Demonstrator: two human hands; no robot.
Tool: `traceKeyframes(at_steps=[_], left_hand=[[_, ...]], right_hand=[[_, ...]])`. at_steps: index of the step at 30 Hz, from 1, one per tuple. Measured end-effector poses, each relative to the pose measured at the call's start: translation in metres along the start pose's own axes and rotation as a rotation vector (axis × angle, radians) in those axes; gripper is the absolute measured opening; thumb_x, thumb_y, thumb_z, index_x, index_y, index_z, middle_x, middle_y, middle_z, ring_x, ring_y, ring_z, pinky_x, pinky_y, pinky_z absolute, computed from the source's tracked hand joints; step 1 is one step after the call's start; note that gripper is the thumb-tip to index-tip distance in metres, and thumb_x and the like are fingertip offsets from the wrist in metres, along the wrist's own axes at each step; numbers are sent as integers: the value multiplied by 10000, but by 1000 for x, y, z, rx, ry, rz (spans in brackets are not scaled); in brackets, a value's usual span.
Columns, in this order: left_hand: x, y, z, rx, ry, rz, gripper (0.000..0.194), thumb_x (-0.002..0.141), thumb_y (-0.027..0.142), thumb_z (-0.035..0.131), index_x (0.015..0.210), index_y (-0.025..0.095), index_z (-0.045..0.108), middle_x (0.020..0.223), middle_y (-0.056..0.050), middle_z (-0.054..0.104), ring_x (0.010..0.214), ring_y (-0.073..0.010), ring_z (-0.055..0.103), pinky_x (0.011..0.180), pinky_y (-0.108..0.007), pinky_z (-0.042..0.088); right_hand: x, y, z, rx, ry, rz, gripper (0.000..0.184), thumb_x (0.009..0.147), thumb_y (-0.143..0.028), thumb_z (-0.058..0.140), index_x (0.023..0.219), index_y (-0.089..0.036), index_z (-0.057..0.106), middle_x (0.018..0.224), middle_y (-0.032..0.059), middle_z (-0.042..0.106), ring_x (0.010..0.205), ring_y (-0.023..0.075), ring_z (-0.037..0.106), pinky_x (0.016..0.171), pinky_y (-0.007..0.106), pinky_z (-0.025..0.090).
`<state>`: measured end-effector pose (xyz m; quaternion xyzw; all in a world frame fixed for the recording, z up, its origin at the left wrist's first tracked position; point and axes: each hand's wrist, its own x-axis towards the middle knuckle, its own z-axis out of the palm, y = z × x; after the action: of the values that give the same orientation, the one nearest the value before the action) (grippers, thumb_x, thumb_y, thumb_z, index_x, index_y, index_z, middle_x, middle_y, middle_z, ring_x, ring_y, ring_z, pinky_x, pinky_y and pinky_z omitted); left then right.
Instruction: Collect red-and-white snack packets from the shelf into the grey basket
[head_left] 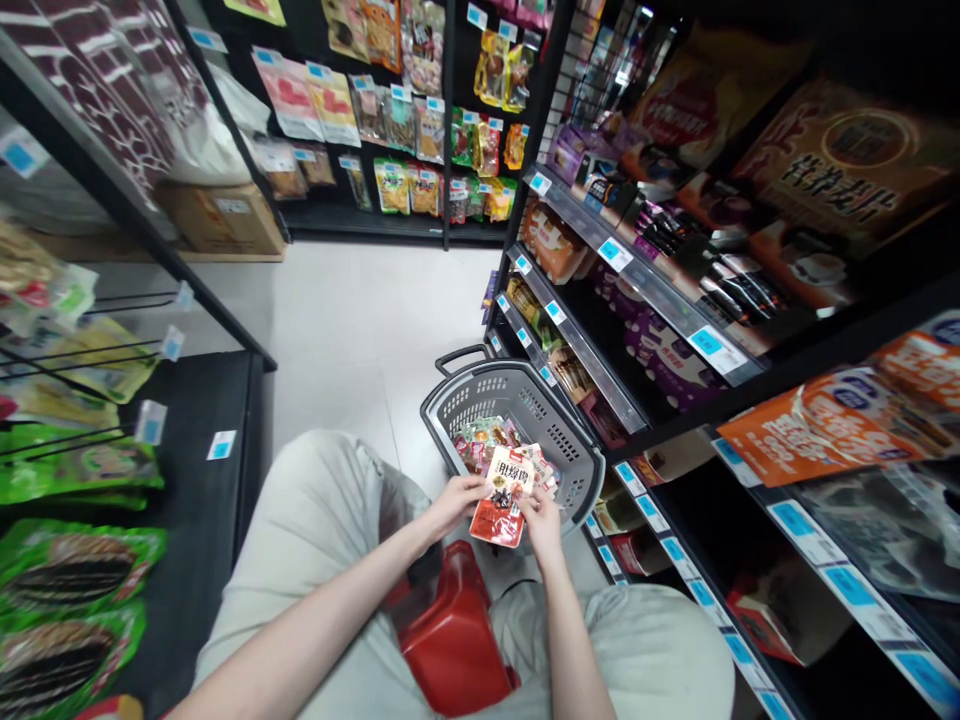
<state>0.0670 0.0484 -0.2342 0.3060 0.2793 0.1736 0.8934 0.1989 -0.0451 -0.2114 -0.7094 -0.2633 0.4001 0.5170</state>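
Between both hands I hold a snack packet (506,470), cream above and red below, with dark printed characters. My left hand (459,500) pinches its left edge, and my right hand (541,515) grips the right edge. Behind and below the packet stands a grey plastic basket (517,375) with slotted walls and a black handle. Several small snack packets (480,437) lie inside it, partly hidden by the packet I hold.
A red plastic seat (457,630) is between my legs. Shelves with price labels (615,255) and packaged food rise close on the right. A rack with hanging bags (75,560) stands on the left. Pale floor (360,310) leads to a far display and a cardboard box (225,220).
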Motion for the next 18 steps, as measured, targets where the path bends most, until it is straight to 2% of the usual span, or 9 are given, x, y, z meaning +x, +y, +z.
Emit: traceKeyframes(at_steps=[5, 9, 18], left_hand=[[1, -1, 1, -1, 29, -16, 288, 587, 279, 677, 799, 88, 643, 748, -102, 649, 676, -184, 608, 671, -312, 466], [0, 0, 1, -5, 23, -12, 288, 598, 275, 671, 814, 88, 643, 751, -103, 649, 675, -178, 605, 672, -309, 468], [-1, 1, 2, -13, 32, -19, 268, 605, 267, 667, 800, 85, 642, 736, -100, 647, 664, -171, 599, 663, -302, 468]], right_hand=[[1, 3, -2, -167, 89, -66, 202, 646, -354, 541, 659, -154, 522, 547, -11, 561, 506, 120, 480, 516, 218, 376], [0, 4, -1, -264, 158, -124, 237, 652, -357, 526, 546, -170, 428, 468, -48, 466, 462, 85, 388, 471, 187, 314], [0, 5, -1, -205, 124, -111, 237, 643, -366, 533, 550, -169, 439, 465, -57, 423, 463, 82, 374, 464, 186, 299]])
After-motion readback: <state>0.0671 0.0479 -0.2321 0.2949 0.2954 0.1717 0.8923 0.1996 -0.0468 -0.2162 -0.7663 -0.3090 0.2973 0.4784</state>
